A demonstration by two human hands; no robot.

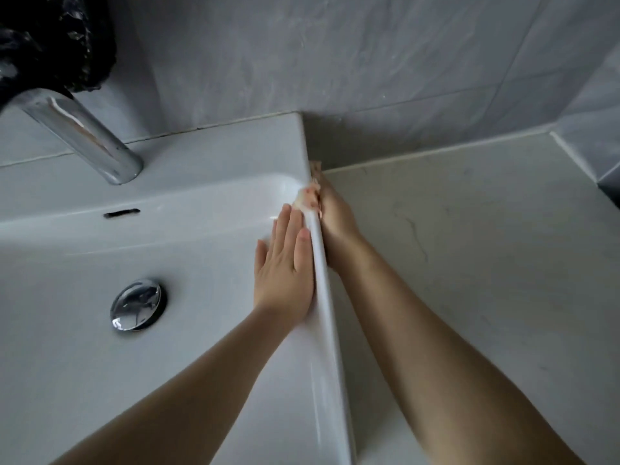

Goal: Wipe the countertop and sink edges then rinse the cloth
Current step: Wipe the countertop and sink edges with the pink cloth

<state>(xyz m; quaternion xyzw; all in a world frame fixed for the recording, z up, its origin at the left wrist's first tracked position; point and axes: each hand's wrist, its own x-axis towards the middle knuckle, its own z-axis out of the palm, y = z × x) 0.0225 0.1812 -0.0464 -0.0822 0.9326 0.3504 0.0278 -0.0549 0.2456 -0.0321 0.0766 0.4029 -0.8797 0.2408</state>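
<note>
A white ceramic sink (214,152) fills the left of the view, its right rim (322,263) running down the middle. My left hand (285,266) lies flat with straight fingers against the inner wall of the basin, just left of the rim. On the outer side of the rim, my right hand (335,219) grips a small pale cloth with pinkish marks (310,196), which is draped over the rim's top. Most of the cloth is hidden by the hand and rim. A pale marbled countertop (486,246) lies to the right.
A chrome tap (87,135) leans over the back left of the basin, with a dark crumpled object (50,38) behind it. A chrome drain plug (137,308) sits in the basin and an overflow slot (121,213) on its back wall. Grey tiled walls (369,52) close the back and right.
</note>
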